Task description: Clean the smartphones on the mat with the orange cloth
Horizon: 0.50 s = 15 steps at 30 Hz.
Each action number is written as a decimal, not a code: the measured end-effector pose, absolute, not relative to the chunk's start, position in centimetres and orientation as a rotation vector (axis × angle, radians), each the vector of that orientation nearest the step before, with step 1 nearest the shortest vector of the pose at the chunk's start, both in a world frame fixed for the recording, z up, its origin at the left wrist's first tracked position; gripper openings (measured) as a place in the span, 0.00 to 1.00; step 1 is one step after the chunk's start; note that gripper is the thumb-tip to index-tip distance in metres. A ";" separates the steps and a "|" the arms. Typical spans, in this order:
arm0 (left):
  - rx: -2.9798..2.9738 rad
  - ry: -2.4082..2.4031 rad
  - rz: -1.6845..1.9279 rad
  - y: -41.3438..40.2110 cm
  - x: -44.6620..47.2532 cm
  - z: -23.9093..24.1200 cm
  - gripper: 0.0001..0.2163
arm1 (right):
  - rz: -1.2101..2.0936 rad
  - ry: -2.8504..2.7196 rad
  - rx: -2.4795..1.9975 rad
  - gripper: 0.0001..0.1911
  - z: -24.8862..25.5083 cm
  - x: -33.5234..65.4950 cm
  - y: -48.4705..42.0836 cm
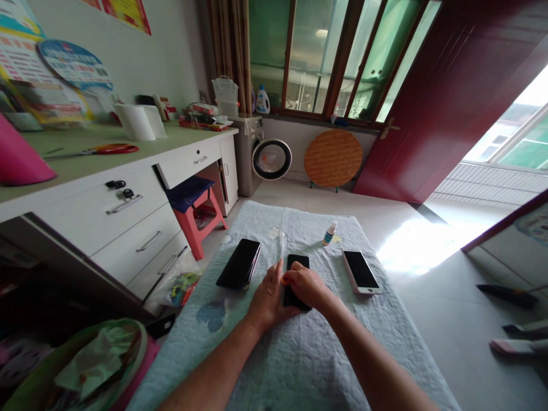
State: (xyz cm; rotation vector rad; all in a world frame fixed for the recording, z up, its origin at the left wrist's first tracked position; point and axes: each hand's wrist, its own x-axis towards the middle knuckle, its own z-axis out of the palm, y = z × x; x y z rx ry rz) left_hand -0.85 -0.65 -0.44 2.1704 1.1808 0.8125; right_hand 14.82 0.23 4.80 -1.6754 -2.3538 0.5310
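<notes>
A black smartphone (298,302) lies on the cloth-covered table between my two hands. My left hand (266,295) steadies it, fingers along its left edge and thumb at its lower edge. Over the phone's screen, my right hand (307,283) is closed in a pinch on a small orange piece (285,279), mostly hidden by the fingers, at the phone's left side. To the left lies a larger black phone (240,264). A white phone with a dark screen (362,271) rests to the right. Behind stands a small spray bottle (329,234).
A pale quilted cloth (342,354) covers the table. On the left are a white desk (128,222), a red stool (201,220) and a bin (141,342) with crumpled paper. Behind stand a washing machine (248,154) with its door open and a round wooden board (333,158).
</notes>
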 end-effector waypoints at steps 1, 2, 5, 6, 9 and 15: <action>2.180 1.174 0.819 -0.6 -0.9 -0.5 0.56 | 0.561 -2.352 -1.663 0.12 4.8 14.9 -0.6; 2.191 1.172 0.821 -0.6 -1.0 -0.5 0.53 | 0.572 -2.338 -1.677 0.11 4.9 15.0 -1.4; 2.235 1.172 0.773 -0.5 -1.1 -0.1 0.42 | 0.615 -2.316 -1.653 0.10 5.1 15.5 -3.3; 2.253 1.167 0.742 -0.5 -1.2 0.1 0.38 | 0.631 -2.308 -1.632 0.10 5.1 15.8 -3.8; 2.307 1.129 0.617 -0.6 -1.3 1.1 0.31 | 0.669 -2.245 -1.627 0.12 5.3 17.1 -4.4; 2.360 1.103 0.483 -0.5 -1.7 2.0 0.31 | 0.631 -2.131 -1.742 0.12 5.0 18.8 -4.9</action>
